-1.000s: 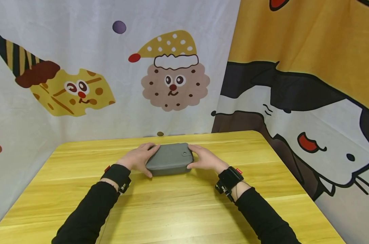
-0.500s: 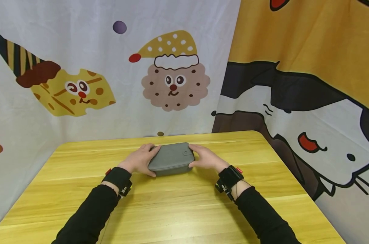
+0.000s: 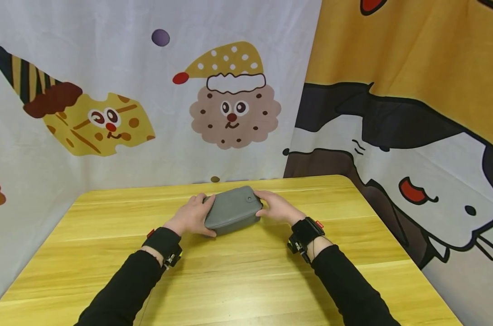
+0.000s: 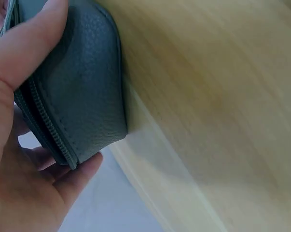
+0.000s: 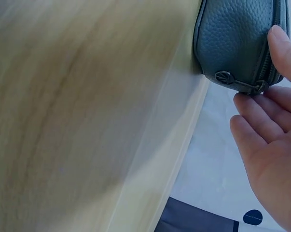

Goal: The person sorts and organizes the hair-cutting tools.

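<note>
A grey leather-look zip pouch [image 3: 232,209] sits near the far side of the table, its lid facing up with a small snap tab at the right end. My left hand [image 3: 191,216] grips its left end, thumb on the near side and fingers behind. At the opposite end, my right hand [image 3: 277,207] holds the corner between thumb and fingers. Along the pouch's side a zipper [image 4: 51,123] runs under my left thumb in the left wrist view. The right wrist view shows a zipper pull [image 5: 242,84] hanging at the end by my fingertips.
The wood-grain table [image 3: 238,280] has its far edge just behind the pouch. Printed cartoon curtains [image 3: 169,136] hang behind the table and along its right side. Black wrist straps with cameras [image 3: 165,244] sit on both wrists.
The pouch has turned counterclockwise, its right end swinging away from me, and shifted slightly right. My left hand has moved right with it; the right hand stays at its end.
</note>
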Available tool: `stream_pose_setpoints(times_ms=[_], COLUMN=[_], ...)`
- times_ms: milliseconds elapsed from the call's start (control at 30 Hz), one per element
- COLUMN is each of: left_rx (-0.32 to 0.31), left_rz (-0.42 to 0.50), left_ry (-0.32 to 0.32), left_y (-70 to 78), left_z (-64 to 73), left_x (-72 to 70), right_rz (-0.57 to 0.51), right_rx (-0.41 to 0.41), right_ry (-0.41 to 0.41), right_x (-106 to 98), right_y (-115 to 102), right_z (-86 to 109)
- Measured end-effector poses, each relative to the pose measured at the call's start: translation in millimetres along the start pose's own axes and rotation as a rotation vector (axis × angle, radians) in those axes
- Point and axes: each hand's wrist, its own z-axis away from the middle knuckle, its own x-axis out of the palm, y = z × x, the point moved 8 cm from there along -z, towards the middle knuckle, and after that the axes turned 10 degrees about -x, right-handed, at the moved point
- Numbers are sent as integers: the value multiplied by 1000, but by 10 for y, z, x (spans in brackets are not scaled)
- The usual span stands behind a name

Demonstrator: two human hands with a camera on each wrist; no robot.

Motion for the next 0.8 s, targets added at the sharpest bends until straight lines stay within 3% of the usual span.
stream_pose_setpoints(times_ms=[233, 533, 800], left_rx=[11, -22, -29], left_rz=[-7, 76, -6], left_ry=[56, -75, -68], left_y=[1, -46, 118], left_z=[17, 26, -17], left_x=[9, 31, -58], right_rz=[-1, -15, 16], right_rx=[-5, -27, -40], right_ry=[0, -11, -11], right_x=[-15, -6, -23], right_y=[14, -10, -1], right_z=[-3, -4, 0])
